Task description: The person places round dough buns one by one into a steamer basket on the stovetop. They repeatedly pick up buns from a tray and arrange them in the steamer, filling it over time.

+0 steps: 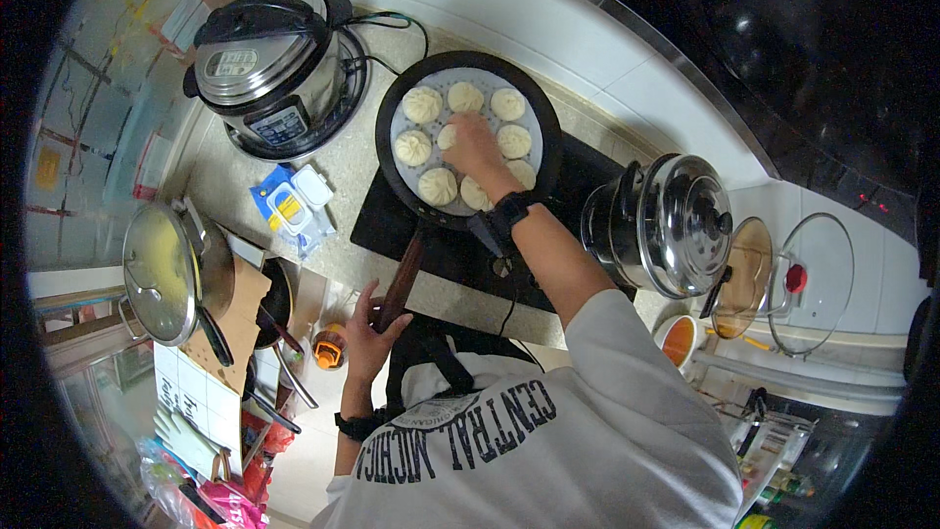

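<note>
A round dark pan (386, 125) with a long wooden handle (403, 275) stands on the black cooktop (587, 162). Inside it, several pleated white buns (422, 104) rest on a pale perforated liner (439, 84). My right hand (474, 143) reaches over the pan, its fingers at the middle bun (446, 137); the fingertips are partly hidden, so I cannot tell whether they grip it. Near the counter's front edge, my left hand (376, 327) is at the lower end of the pan handle, with thumb and fingers spread on either side of it.
An electric pressure cooker (268, 73) and an opened wipes packet (294, 209) sit left of the pan. A lidded steel pot (661, 224) stands to the right, beside glass lids (811, 283). A lidded pan (158, 275) is at the lower left; a range hood (771, 51) hangs at upper right.
</note>
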The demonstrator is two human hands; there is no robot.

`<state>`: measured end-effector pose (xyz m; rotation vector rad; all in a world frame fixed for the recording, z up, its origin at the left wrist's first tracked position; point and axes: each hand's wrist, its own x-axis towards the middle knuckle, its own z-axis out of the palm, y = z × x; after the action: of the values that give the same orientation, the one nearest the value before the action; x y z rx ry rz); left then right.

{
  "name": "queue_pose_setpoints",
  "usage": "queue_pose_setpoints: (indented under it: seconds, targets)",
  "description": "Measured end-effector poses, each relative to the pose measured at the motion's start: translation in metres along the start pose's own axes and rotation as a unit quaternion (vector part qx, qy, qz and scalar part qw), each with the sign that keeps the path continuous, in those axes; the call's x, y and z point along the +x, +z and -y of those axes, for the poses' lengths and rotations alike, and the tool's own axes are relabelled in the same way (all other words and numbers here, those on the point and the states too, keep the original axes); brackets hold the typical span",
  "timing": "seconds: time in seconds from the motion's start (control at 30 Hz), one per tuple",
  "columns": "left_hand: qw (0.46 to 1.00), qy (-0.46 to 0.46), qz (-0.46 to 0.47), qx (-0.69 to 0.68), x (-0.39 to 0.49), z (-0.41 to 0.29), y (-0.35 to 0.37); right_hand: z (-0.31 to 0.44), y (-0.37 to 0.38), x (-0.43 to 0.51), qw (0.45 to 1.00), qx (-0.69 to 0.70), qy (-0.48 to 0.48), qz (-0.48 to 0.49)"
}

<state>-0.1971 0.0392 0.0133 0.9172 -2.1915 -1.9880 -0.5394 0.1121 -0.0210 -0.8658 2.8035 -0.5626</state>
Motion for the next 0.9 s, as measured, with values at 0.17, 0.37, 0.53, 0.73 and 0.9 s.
queue_pose_setpoints:
  seconds: [0.17, 0.37, 0.53, 0.73, 0.9]
  targets:
    - [1.000, -0.006, 0.008, 0.010, 0.001, -0.001, -0.001, 0.010, -0.017, -0.002, 0.999, -0.004, 0.007, 0.046]
    - [1.000, 0.000, 0.004, 0.020, -0.002, -0.006, 0.000, 0.005, -0.061, 0.020, 0.996, -0.020, 0.078, 0.047]
    - [0.998, 0.008, 0.008, 0.066, -0.004, -0.016, 0.001, -0.007, -0.046, 0.046, 0.997, -0.040, 0.065, 0.008]
    - [0.992, -0.012, 0.032, 0.118, -0.004, -0.023, 0.000, -0.015, -0.016, 0.061, 0.997, -0.078, 0.027, -0.005]
    - [0.994, -0.018, 0.037, 0.104, -0.004, -0.022, 0.001, -0.018, -0.016, 0.067, 0.998, -0.061, -0.004, -0.022]
